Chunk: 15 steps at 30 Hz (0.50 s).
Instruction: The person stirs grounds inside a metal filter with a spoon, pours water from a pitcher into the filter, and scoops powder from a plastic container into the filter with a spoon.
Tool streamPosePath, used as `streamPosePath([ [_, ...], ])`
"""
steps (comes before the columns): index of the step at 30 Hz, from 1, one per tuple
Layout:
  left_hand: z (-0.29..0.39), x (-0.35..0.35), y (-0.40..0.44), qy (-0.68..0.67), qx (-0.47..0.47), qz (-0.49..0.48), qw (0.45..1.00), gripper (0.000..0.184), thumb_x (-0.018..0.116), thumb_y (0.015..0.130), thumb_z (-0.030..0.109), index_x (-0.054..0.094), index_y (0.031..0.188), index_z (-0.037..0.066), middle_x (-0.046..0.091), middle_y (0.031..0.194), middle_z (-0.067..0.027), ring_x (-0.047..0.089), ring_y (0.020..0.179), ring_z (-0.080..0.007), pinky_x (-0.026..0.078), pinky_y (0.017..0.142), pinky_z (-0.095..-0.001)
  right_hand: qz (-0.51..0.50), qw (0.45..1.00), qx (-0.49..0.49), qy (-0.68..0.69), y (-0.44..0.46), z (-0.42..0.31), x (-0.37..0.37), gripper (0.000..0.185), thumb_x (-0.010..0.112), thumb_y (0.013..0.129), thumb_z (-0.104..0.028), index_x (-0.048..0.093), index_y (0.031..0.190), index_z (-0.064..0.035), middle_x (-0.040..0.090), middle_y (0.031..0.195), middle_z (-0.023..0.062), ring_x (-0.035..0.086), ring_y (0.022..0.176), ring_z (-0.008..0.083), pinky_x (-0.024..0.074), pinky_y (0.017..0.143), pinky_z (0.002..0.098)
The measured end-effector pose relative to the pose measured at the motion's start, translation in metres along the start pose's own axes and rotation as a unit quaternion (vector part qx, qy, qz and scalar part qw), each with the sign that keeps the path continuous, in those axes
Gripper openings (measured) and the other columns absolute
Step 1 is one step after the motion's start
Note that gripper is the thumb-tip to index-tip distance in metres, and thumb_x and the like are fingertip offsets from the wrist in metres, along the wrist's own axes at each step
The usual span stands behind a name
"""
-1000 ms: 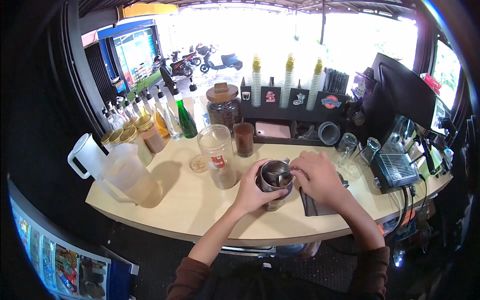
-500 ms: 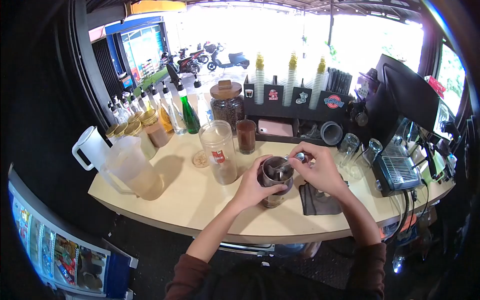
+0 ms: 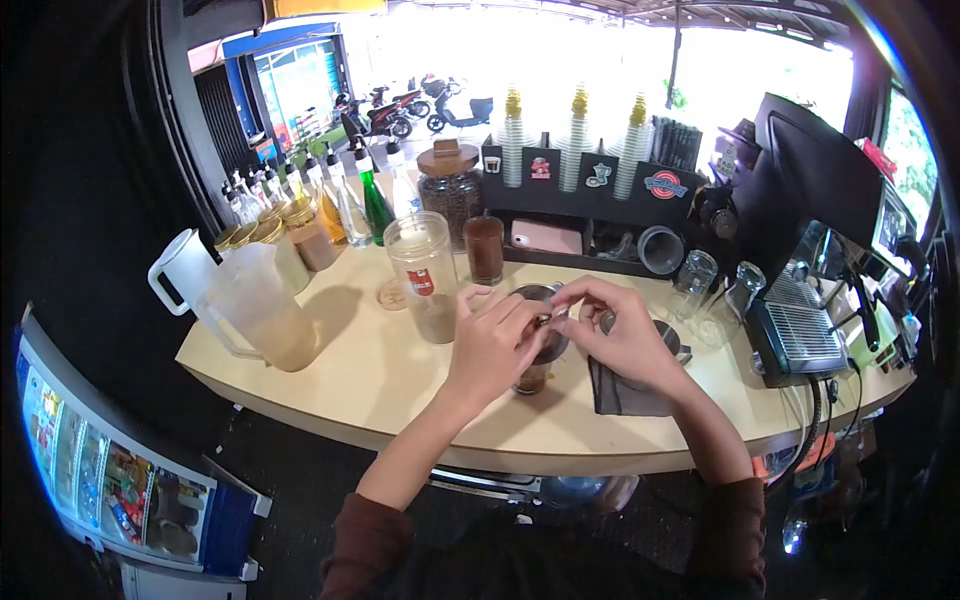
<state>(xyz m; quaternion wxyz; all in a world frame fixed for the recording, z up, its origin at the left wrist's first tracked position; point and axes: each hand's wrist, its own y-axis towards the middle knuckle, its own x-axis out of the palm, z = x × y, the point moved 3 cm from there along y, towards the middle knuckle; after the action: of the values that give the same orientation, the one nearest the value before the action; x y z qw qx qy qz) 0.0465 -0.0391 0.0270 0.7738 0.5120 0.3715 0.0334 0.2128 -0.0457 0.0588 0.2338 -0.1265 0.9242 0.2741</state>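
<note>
Both my hands meet above a glass with brown contents, which has a dark round piece on top. My left hand is closed in a pinch around a small metal item, partly hidden by the fingers. On the other side, my right hand pinches the same small item, which looks like the spoon. A metal cup with a handle stands on the dark cloth, partly behind my right hand. To the left are a clear jar with a red label and a glass of brown drink.
Pitchers, lidded jars and pump bottles line the left. A bean jar and black cup organizer stand behind. Upturned glasses and a grilled machine are at right.
My left hand has left the metal cup's side and risen to meet my right hand. The metal cup now stands on the cloth to the right. The view has shifted slightly.
</note>
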Motion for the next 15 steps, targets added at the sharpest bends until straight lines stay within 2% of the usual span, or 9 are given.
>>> streamPosePath([
  [3, 0.004, -0.001, 0.002, 0.016, 0.018, 0.041, 0.999, 0.009, 0.073, 0.078, 0.013, 0.068, 0.085, 0.011, 0.063, 0.072, 0.0021, 0.058, 0.064, -0.0136, 0.035, 0.089, -0.0385, 0.072, 0.997, -0.024, 0.026, -0.018, 0.001, -0.019, 0.024, 0.069, 0.08, -0.009, 0.063, 0.102, -0.0011, 0.062, 0.083, 0.001, 0.045, 0.06, 0.0051, 0.0393, 0.056, 0.0226],
  [5, 0.002, -0.004, 0.003, 0.006, 0.011, 0.037, 0.999, 0.005, 0.072, 0.079, 0.013, 0.069, 0.082, 0.011, 0.064, 0.069, 0.0018, 0.058, 0.063, -0.0134, 0.036, 0.088, -0.0385, 0.086, 0.996, -0.01, -0.006, -0.038, 0.015, -0.042, 0.027, 0.069, 0.081, -0.009, 0.062, 0.106, -0.0017, 0.062, 0.091, 0.0033, 0.046, 0.062, 0.0049, 0.0396, 0.057, 0.0224],
  [7, -0.004, -0.005, 0.002, 0.013, 0.006, 0.024, 1.0, 0.005, 0.071, 0.081, 0.014, 0.07, 0.085, 0.011, 0.062, 0.064, 0.0015, 0.057, 0.06, -0.0141, 0.036, 0.088, -0.0382, 0.12, 0.986, 0.09, -0.074, -0.061, 0.049, -0.065, 0.026, 0.067, 0.084, -0.011, 0.061, 0.107, -0.0018, 0.062, 0.091, 0.0057, 0.049, 0.066, 0.0069, 0.0409, 0.058, 0.0227],
  [8, -0.005, -0.007, 0.002, 0.01, -0.011, 0.013, 1.0, 0.006, 0.067, 0.084, 0.015, 0.071, 0.086, 0.011, 0.061, 0.06, 0.0017, 0.056, 0.058, -0.0143, 0.036, 0.089, -0.0381, 0.124, 0.985, 0.094, -0.077, -0.073, 0.068, -0.073, 0.026, 0.067, 0.084, -0.011, 0.061, 0.107, -0.0018, 0.062, 0.091, 0.0057, 0.049, 0.066, 0.0069, 0.0409, 0.058, 0.0227],
  [10, -0.005, -0.011, 0.004, -0.023, -0.034, 0.0, 0.999, 0.007, 0.066, 0.086, 0.016, 0.07, 0.085, 0.01, 0.061, 0.058, 0.0016, 0.057, 0.059, -0.0131, 0.036, 0.09, -0.0385, 0.215, 0.95, 0.053, -0.221, -0.099, 0.106, -0.087, 0.024, 0.065, 0.088, -0.016, 0.062, 0.107, -0.0037, 0.06, 0.081, 0.0046, 0.052, 0.071, 0.0093, 0.0429, 0.061, 0.0248],
  [11, -0.005, -0.012, 0.005, -0.05, -0.06, -0.012, 0.997, 0.009, 0.065, 0.087, 0.017, 0.069, 0.085, 0.009, 0.06, 0.057, 0.0015, 0.058, 0.06, -0.0118, 0.037, 0.091, -0.039, 0.218, 0.949, 0.057, -0.223, -0.111, 0.126, -0.089, 0.024, 0.065, 0.088, -0.016, 0.062, 0.107, -0.0037, 0.06, 0.081, 0.0046, 0.052, 0.071, 0.0093, 0.0429, 0.061, 0.0248],
  [13, -0.006, -0.014, 0.007, -0.066, -0.066, -0.026, 0.995, 0.01, 0.061, 0.09, 0.017, 0.069, 0.088, 0.01, 0.062, 0.057, 0.002, 0.058, 0.061, -0.0119, 0.037, 0.091, -0.0389, 0.223, 0.949, 0.181, -0.132, -0.132, 0.166, -0.089, 0.019, 0.059, 0.094, -0.02, 0.062, 0.099, -0.0024, 0.058, 0.075, 0.0025, 0.053, 0.076, 0.0116, 0.0442, 0.067, 0.0265],
  [14, -0.008, -0.015, 0.008, -0.07, -0.057, -0.016, 0.996, 0.011, 0.06, 0.091, 0.016, 0.068, 0.088, 0.009, 0.06, 0.056, 0.002, 0.058, 0.06, -0.0132, 0.037, 0.091, -0.0385, 0.225, 0.948, 0.181, -0.131, -0.139, 0.178, -0.087, 0.019, 0.059, 0.094, -0.02, 0.062, 0.099, -0.0024, 0.058, 0.075, 0.0025, 0.053, 0.076, 0.0116, 0.0442, 0.067, 0.0265],
  [15, -0.008, -0.016, 0.009, -0.073, -0.049, -0.005, 0.996, 0.012, 0.059, 0.092, 0.016, 0.067, 0.088, 0.008, 0.059, 0.055, 0.0019, 0.057, 0.059, -0.0145, 0.037, 0.09, -0.0381, 0.216, 0.957, 0.193, -0.012, -0.142, 0.185, -0.082, 0.019, 0.056, 0.096, -0.02, 0.06, 0.094, -0.0021, 0.057, 0.076, 0.0016, 0.053, 0.076, 0.0112, 0.044, 0.069, 0.0268],
])
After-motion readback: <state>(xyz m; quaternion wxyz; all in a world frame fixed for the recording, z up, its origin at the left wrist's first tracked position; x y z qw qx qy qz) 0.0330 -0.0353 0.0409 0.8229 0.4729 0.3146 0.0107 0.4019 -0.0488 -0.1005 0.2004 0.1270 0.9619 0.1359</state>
